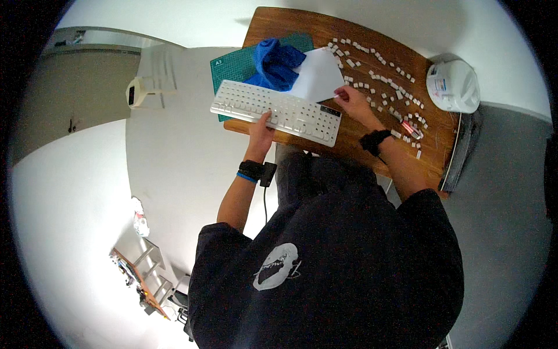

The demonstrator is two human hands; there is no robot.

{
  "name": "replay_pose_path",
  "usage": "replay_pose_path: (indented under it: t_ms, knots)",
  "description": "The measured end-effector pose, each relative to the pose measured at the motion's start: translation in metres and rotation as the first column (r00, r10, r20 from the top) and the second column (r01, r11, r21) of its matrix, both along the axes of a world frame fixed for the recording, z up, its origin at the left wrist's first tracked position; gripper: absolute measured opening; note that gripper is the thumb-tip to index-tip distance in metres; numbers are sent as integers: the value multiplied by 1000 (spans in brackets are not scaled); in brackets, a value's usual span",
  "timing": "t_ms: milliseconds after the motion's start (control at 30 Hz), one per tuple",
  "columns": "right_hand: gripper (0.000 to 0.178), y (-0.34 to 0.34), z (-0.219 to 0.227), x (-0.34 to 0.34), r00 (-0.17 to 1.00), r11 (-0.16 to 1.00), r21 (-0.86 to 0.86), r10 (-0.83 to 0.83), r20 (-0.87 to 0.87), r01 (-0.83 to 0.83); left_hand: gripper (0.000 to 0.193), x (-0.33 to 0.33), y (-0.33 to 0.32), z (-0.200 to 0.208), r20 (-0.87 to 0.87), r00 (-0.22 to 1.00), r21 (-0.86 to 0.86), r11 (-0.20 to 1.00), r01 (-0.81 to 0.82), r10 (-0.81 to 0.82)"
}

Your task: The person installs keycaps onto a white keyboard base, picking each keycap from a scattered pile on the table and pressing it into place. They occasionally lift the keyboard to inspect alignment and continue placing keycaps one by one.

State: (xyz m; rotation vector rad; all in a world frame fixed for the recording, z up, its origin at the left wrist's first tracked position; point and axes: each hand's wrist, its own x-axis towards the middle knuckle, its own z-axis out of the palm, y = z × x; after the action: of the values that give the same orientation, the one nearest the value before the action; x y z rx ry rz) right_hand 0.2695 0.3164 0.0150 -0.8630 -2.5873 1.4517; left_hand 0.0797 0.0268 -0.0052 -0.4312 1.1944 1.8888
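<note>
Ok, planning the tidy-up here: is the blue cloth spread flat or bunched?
Bunched: the blue cloth lies in a raised, creased heap, partly over the green cutting mat.

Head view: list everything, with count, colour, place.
Keyboard: 1, white, in left hand
Keycaps: many, whitish, table's right
Unclear object: 1, red and white, among keycaps
Cloth: 1, blue, beyond keyboard
Cutting mat: 1, green, under cloth
Paper: 1, white, beyond keyboard
Table: 1, brown, upper centre
Bucket: 1, white, far right
Stool: 1, whitish, upper left
Wristbands: 2, black, on wrists
Shirt: 1, black, lower centre
Left hand: 1, bare, holding keyboard
Right hand: 1, bare, beside keyboard
</note>
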Motion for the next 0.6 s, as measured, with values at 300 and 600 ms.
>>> replay_pose_path:
  t_ms: [300,600]
  knots:
    - [15,-36,-40,-147,998,956,-289,39,-57,-54,33,-32,-34,-51,44,899,-298,853,427,-435]
    - [23,-49,-46,-162,976,950,-254,-205,-69,182,35,-101,61,-15,-808,62,-589,798,-126,-587]
